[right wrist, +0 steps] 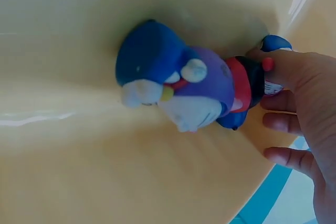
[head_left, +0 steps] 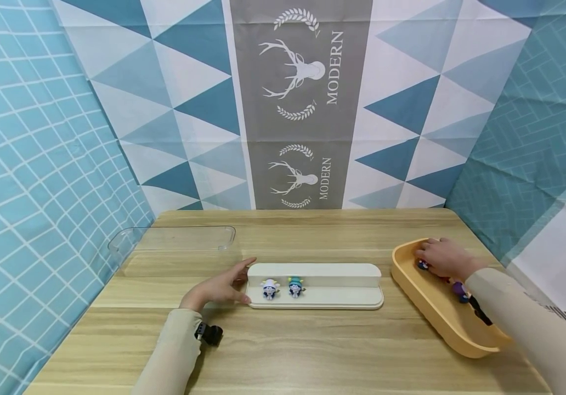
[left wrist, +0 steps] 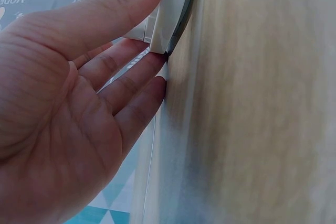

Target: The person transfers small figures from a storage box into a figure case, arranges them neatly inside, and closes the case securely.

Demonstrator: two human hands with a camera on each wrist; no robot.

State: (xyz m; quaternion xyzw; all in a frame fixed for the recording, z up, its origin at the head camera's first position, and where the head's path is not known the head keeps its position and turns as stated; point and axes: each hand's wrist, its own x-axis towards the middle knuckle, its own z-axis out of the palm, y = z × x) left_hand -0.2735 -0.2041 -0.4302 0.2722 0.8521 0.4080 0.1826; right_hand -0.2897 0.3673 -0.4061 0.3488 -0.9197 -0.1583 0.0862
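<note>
The right hand (head_left: 443, 258) reaches into the far end of a yellow-orange tray (head_left: 433, 291), its thumb and bent fingers slightly apart. A small blue-topped figurine (head_left: 422, 265) lies right at the fingers, partly hidden between thumb and fingertips; I cannot tell whether they have hold of it. Just beside it on the wrist side lies a blue-and-purple figurine (right wrist: 202, 80) on its side, with red and black parts by the thumb.

The left hand (head_left: 221, 284) holds the left end of a white stepped stand (head_left: 329, 296), thumb at the front, other fingers at the end and back. On its lower step sit a white-hatted figurine (head_left: 270, 289), near the fingers, and a green-hatted figurine (head_left: 296, 287) to its right. Left of the stand, a clear box (head_left: 179, 227) sits on the wood-grain worktop (head_left: 288, 351).
</note>
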